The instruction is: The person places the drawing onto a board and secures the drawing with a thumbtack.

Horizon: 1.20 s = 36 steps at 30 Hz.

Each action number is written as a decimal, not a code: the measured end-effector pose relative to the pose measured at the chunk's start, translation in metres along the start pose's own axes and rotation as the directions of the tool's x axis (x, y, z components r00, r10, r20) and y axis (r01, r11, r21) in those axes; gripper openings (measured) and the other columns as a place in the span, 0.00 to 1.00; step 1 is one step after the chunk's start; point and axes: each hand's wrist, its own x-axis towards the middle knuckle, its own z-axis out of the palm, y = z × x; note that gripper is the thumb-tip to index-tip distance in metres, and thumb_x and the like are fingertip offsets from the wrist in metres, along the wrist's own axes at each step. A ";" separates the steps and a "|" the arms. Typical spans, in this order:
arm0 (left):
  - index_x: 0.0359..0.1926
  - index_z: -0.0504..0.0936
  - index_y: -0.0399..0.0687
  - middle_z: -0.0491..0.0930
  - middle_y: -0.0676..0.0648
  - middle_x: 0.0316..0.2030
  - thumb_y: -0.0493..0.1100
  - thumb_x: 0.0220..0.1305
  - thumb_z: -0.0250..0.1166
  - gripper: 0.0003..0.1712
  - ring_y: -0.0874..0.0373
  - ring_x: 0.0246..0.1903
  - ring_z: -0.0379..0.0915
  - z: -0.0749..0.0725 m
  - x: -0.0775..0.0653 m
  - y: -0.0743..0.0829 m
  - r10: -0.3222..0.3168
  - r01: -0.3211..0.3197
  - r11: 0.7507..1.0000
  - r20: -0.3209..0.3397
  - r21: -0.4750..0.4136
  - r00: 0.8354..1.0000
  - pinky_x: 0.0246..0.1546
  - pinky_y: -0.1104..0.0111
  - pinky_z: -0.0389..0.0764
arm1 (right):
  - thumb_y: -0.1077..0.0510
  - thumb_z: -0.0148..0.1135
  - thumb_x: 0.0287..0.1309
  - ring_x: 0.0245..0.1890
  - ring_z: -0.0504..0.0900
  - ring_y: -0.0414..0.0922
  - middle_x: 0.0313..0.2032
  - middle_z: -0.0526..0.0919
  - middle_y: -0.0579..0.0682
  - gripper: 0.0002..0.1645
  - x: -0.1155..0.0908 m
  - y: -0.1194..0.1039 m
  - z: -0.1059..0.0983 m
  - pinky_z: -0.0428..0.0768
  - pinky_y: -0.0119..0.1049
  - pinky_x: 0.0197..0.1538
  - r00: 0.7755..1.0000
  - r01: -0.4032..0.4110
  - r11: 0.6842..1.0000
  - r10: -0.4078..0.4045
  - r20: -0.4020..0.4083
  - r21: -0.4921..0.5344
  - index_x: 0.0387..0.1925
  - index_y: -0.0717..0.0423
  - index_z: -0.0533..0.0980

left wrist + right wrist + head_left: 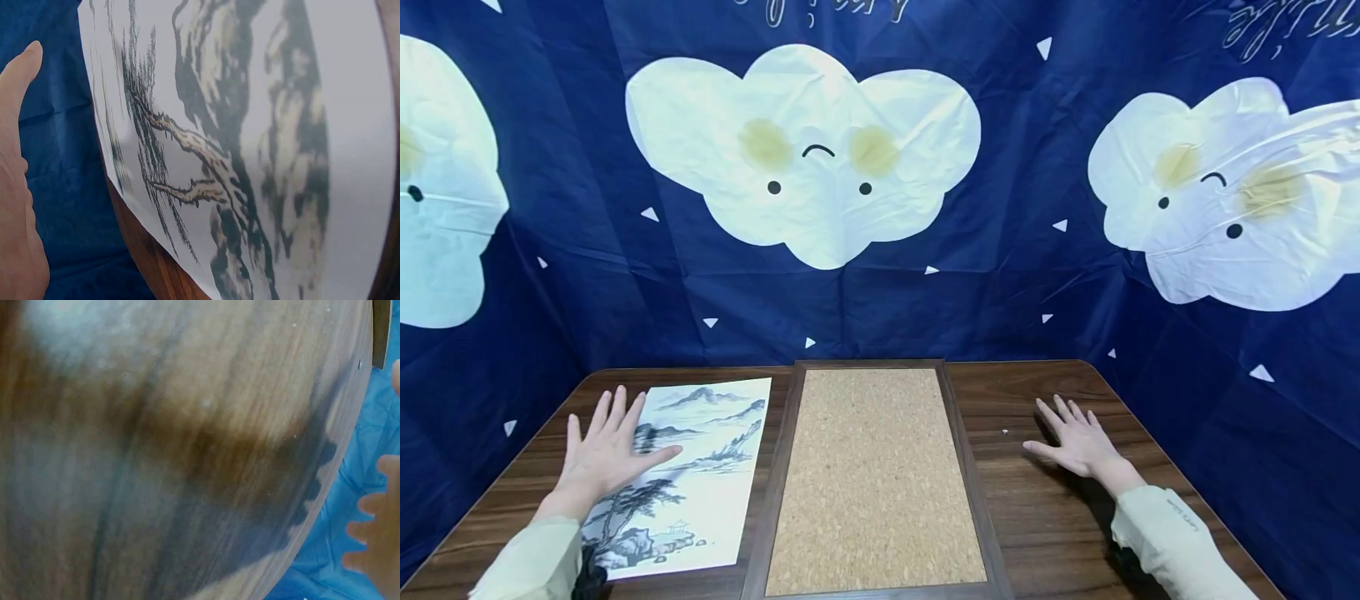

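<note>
My left hand (601,458), fingers spread, is over the left side of a paper sheet (722,508) printed with an ink landscape of mountains, a tree and rocks. In the left wrist view the same sheet (356,125) fills most of the picture, and part of the hand (22,175) shows at the left edge. To the sheet's right lies a cork board (880,483) in a dark wooden frame. My right hand (1078,446) hovers with spread fingers above the right of the table, its shadow beneath. Left of it lies a tiny pale pin-like thing (1004,432), also small in the right wrist view.
The brown wood-grain table (1037,533) has rounded far corners. A dark blue cloth (842,308) with upside-down white clouds and small triangles hangs behind it and along both sides. A dark band sits at the left cuff.
</note>
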 end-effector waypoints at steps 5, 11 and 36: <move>0.69 0.34 0.38 0.25 0.26 0.64 0.73 0.49 0.55 0.64 0.35 0.63 0.16 -0.002 -0.004 -0.004 -0.015 0.015 0.996 -0.006 -0.088 1.000 0.55 0.37 0.25 | 0.31 0.52 0.52 0.61 0.54 0.68 0.63 0.55 0.71 0.50 -0.001 -0.002 -0.001 0.54 0.63 0.58 0.999 0.044 0.996 -0.043 -0.006 0.074 0.66 0.60 0.56; 0.66 0.40 0.26 0.30 0.19 0.61 0.70 0.50 0.56 0.63 0.27 0.62 0.24 -0.008 -0.007 -0.010 -0.065 0.067 0.982 0.016 -0.174 0.998 0.56 0.37 0.36 | 0.32 0.52 0.52 0.60 0.57 0.68 0.63 0.55 0.70 0.50 -0.002 -0.002 -0.002 0.58 0.61 0.57 0.999 0.047 0.990 -0.047 -0.003 0.131 0.66 0.61 0.56; 0.64 0.34 0.21 0.39 0.17 0.59 0.69 0.55 0.54 0.63 0.22 0.56 0.40 -0.019 -0.020 -0.036 -0.292 0.365 0.865 0.245 -0.344 0.924 0.49 0.35 0.54 | 0.48 0.69 0.44 0.50 0.74 0.57 0.49 0.77 0.60 0.36 0.011 -0.013 0.006 0.70 0.52 0.50 0.988 0.118 0.938 -0.080 -0.130 0.326 0.52 0.64 0.72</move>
